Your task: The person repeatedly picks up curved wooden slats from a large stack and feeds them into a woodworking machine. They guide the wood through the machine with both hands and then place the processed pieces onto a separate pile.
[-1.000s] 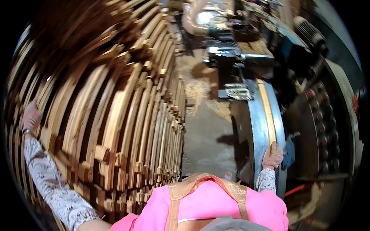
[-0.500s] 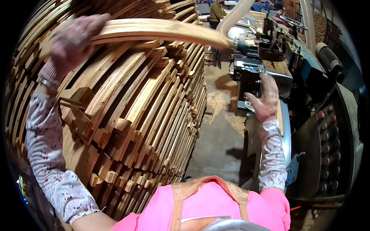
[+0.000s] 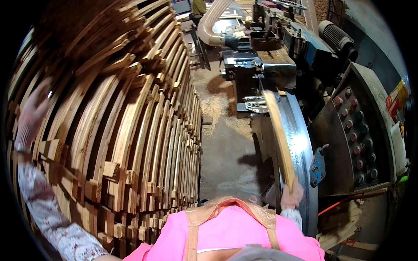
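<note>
Held near its close end by my right hand [image 3: 291, 194], a curved wooden strip [image 3: 281, 139] runs along the metal table [image 3: 299, 143] toward the machine [image 3: 261, 65]. Its far end is beside the metal guide block [image 3: 253, 105]. My left hand [image 3: 35, 111] is out at the far left against the tall stack of curved wooden strips [image 3: 126, 126]. Its fingers look stretched and apart, slightly blurred, with no strip gripped.
A slanted control panel [image 3: 355, 130] with rows of buttons stands right of the table. A ribbed hose [image 3: 211, 26] joins the machine. Sawdust lies on the floor [image 3: 222, 143] between stack and table. Behind stands another person [image 3: 199, 8], partly cut off.
My left hand has let go of the curved strip and dropped to the stack's left side. The right hand, earlier empty and reaching forward, is now drawn back, gripping a strip over the table.
</note>
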Tool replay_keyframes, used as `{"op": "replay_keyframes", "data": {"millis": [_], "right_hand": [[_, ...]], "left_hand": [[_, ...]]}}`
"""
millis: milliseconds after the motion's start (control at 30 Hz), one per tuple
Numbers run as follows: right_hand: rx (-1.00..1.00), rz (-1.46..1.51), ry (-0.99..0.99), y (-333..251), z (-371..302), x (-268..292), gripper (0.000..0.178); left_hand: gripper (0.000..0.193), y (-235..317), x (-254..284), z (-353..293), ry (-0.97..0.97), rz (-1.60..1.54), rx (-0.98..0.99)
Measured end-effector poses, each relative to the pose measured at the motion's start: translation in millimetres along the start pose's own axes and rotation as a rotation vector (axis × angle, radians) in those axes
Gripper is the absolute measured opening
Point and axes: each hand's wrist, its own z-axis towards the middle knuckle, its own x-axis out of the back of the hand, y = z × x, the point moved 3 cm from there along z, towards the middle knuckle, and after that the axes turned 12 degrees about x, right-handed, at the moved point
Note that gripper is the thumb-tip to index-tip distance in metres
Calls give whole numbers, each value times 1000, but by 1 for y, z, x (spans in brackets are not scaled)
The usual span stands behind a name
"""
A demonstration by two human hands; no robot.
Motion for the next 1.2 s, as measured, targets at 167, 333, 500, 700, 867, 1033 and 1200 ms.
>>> {"op": "replay_keyframes", "data": {"millis": [167, 333, 500, 700, 867, 1033, 1200], "right_hand": [[-81, -412, -41, 63, -17, -9, 57], [-99, -312, 80, 45, 158, -90, 56], [-77, -425, 24, 48, 234, -125, 60], [-84, -380, -222, 29, 109, -62, 57], [-63, -447, -181, 51, -38, 18, 52], [44, -480, -119, 53, 9, -3, 45], [273, -425, -44, 81, 120, -81, 27]], "left_hand": [[69, -154, -10, -90, -177, 440, 616], [76, -154, -34, -95, -118, 498, 217], [79, -161, -48, -60, -279, -223, 276], [76, -125, -49, -46, -375, -63, 446], [73, -40, -61, -5, -328, -110, 341], [67, 36, -49, 19, -390, -44, 275], [69, 47, 35, 35, -262, -531, -41]]}}
